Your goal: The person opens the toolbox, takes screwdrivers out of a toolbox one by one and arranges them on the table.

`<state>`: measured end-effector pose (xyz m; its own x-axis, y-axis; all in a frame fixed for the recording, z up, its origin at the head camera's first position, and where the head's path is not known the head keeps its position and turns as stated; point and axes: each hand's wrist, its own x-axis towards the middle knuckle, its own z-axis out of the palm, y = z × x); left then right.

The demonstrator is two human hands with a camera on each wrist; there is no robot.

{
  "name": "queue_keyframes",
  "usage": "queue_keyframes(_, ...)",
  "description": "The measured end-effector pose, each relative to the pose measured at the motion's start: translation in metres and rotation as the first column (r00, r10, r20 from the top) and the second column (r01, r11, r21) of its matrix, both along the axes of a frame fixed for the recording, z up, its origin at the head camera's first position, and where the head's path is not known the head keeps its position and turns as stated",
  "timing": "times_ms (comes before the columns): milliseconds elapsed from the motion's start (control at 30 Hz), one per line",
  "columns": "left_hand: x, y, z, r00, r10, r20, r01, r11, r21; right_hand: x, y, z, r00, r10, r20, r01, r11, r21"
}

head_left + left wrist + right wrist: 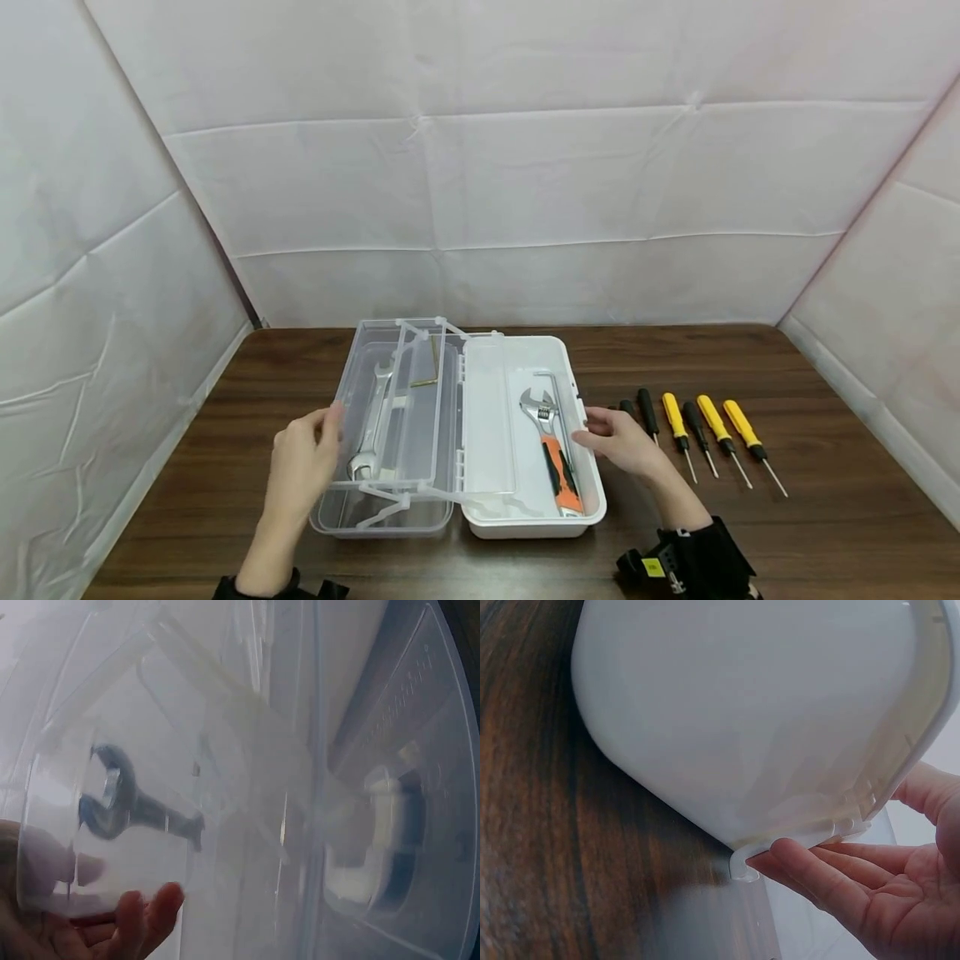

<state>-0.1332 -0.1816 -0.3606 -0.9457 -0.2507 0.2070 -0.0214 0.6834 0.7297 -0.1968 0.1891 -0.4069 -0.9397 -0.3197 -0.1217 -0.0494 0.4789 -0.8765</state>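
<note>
A white toolbox (532,528) stands unfolded on the table, its clear plastic section spread to the left. My left hand (303,458) grips the left edge of the raised clear tray (420,433); fingertips curl at its corner in the left wrist view. Inside lie a double-ended wrench (371,417) and a brass-coloured hex key (429,375). On the right, my right hand (618,437) holds the toolbox's rim by a clear latch (742,866), thumb over the edge and fingers beneath. The white base holds an orange-and-black adjustable wrench (555,450) and a silver hex key (558,408).
Several screwdrivers lie in a row right of the toolbox, some yellow (716,417), some black (696,427). One is partly hidden by my right hand. White hinge arms (393,500) link the clear parts. Pale fabric walls (525,183) enclose the dark wooden table (825,533).
</note>
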Motion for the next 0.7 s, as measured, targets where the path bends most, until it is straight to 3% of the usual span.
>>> queue_keyframes(133,0.005,-0.016,0.002,0.990,-0.088,0.110,0.076,0.991,0.111,0.000,0.000,0.001,1.000,0.003,-0.005,-0.003,1.000,0.001)
queue_keyframes(200,0.008,-0.023,-0.002,0.984,-0.125,0.128,0.108,0.986,0.130,0.001,-0.001,0.001,1.000,-0.002,-0.007,0.002,1.000,0.008)
queue_keyframes(500,0.020,-0.037,-0.023,0.948,-0.179,0.264,0.186,0.983,-0.001,-0.001,0.000,0.000,1.000,-0.023,-0.014,0.023,0.999,0.025)
queue_keyframes(600,0.026,-0.036,-0.030,0.943,-0.193,0.270,0.203,0.979,-0.009,0.000,-0.001,0.000,1.000,-0.028,0.003,0.028,0.999,0.025)
queue_keyframes(700,0.032,-0.035,-0.035,0.938,-0.204,0.280,0.202,0.979,0.039,0.000,-0.001,0.000,0.999,-0.035,0.013,0.035,0.999,0.024)
